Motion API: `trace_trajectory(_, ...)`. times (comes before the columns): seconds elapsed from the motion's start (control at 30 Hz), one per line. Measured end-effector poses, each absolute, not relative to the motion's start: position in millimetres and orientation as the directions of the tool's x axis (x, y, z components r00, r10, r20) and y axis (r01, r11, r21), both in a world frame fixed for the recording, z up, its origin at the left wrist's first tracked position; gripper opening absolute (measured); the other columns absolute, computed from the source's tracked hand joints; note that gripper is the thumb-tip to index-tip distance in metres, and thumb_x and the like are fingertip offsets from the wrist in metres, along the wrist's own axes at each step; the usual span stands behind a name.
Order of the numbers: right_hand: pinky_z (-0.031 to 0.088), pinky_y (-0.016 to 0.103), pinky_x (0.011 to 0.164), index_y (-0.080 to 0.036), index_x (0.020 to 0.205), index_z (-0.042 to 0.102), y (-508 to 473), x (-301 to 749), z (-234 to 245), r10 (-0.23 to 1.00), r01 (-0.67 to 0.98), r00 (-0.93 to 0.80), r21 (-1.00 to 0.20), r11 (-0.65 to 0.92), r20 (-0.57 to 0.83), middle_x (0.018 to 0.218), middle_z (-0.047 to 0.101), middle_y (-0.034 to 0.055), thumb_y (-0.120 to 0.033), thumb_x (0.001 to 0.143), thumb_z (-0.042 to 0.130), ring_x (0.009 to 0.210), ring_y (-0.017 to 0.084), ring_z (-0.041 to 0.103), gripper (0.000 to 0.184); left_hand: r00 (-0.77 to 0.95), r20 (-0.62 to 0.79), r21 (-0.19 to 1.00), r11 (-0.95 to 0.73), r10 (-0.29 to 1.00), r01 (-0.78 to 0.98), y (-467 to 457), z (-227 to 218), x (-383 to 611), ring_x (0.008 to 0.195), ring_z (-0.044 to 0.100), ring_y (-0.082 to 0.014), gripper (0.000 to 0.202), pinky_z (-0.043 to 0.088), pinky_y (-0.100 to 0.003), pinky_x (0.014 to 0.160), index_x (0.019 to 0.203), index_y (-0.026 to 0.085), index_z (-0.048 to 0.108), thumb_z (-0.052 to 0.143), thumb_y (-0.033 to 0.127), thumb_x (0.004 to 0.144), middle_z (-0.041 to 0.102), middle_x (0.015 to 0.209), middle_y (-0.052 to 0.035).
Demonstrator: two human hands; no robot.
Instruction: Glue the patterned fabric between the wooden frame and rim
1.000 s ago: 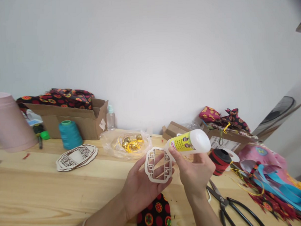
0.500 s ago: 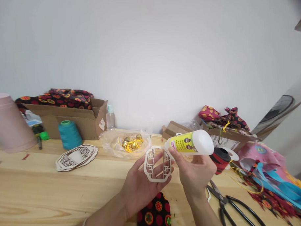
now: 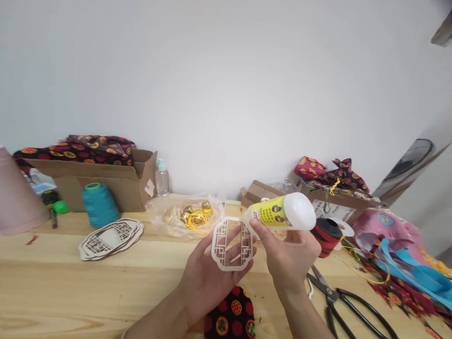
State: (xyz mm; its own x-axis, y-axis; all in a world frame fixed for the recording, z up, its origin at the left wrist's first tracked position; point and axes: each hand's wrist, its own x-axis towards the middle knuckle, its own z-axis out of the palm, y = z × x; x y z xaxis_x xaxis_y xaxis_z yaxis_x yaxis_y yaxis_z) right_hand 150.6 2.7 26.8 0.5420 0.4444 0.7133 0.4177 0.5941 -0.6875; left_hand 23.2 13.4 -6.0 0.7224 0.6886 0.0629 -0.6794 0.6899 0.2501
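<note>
My left hand [image 3: 203, 279] is palm up over the wooden table [image 3: 60, 294], its fingers curled under a pale laser-cut wooden lattice frame [image 3: 231, 243] that rests on them. My right hand [image 3: 288, 256] grips a white glue bottle [image 3: 283, 213] with a yellow label, tipped sideways so its nozzle touches the frame's upper right corner. A patterned black fabric piece [image 3: 229, 322] with red and orange circles lies on the table just below both hands.
A stack of similar lattice frames [image 3: 110, 239], a teal thread cone [image 3: 98, 204], a cardboard box of fabric [image 3: 100, 179] and a bag of gold bells [image 3: 190, 216] sit to the left and behind. Black scissors [image 3: 345, 308], a red ribbon spool [image 3: 326, 235] and blue ribbons [image 3: 418, 276] lie right.
Both hands with the frame and glue bottle have shifted slightly left and up in view. The grips are unchanged.
</note>
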Motion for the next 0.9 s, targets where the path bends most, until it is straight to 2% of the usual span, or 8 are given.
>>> trace_trajectory(0.13,0.054,0.04,0.066,-0.013,0.087,0.066,3.7,156.7,29.1,0.421,0.457,0.553,-0.684,0.569,0.719,0.08,0.071,0.0084,-0.025,0.059,0.075,0.069,0.024,0.065,0.031,0.714,0.052,0.254,0.683,0.698,-0.685,14.5,-4.9,22.2,0.1,0.057,-0.024,0.046,0.037,-0.035,0.093,0.116,0.01,0.053,0.046,0.039,0.08,0.064,0.106,-0.0139)
trace_trajectory(0.27,0.053,0.039,0.064,-0.013,0.086,0.066,2.8,158.0,32.4,0.403,0.454,0.556,-0.672,0.586,0.727,0.075,0.071,0.0074,-0.023,0.059,0.075,0.063,0.022,0.065,0.03,0.714,0.044,0.259,0.683,0.698,-0.684,14.6,-5.0,21.7,0.1,0.057,-0.0245,0.047,0.036,-0.035,0.094,0.117,0.011,0.052,0.047,0.04,0.08,0.064,0.105,-0.0134)
trace_trajectory(0.63,0.054,0.038,0.06,-0.014,0.089,0.066,3.6,157.3,31.0,0.41,0.473,0.538,-0.666,0.576,0.737,0.074,0.071,0.0067,-0.027,0.06,0.075,0.062,0.022,0.065,0.033,0.713,0.041,0.254,0.683,0.7,-0.685,14.4,-5.7,22.1,0.101,0.057,-0.0246,0.047,0.037,-0.034,0.092,0.116,0.011,0.053,0.048,0.04,0.08,0.064,0.105,-0.0136)
trace_trajectory(0.77,0.055,0.037,0.059,-0.014,0.089,0.066,3.4,153.8,29.9,0.431,0.424,0.555,-0.687,0.59,0.712,0.078,0.071,0.0078,-0.025,0.059,0.075,0.069,0.024,0.066,0.033,0.725,0.062,0.259,0.691,0.685,-0.675,13.0,-4.0,23.5,0.096,0.059,-0.0231,0.048,0.038,-0.034,0.09,0.118,0.01,0.051,0.045,0.039,0.081,0.065,0.102,-0.0132)
trace_trajectory(0.9,0.055,0.036,0.059,-0.014,0.088,0.066,3.3,151.7,28.8,0.447,0.376,0.556,-0.691,0.617,0.701,0.082,0.071,0.0085,-0.021,0.058,0.076,0.075,0.026,0.066,0.033,0.728,0.073,0.268,0.689,0.682,-0.673,12.3,-4.4,24.3,0.098,0.058,-0.0226,0.048,0.038,-0.034,0.091,0.119,0.01,0.051,0.044,0.039,0.082,0.064,0.106,-0.0149)
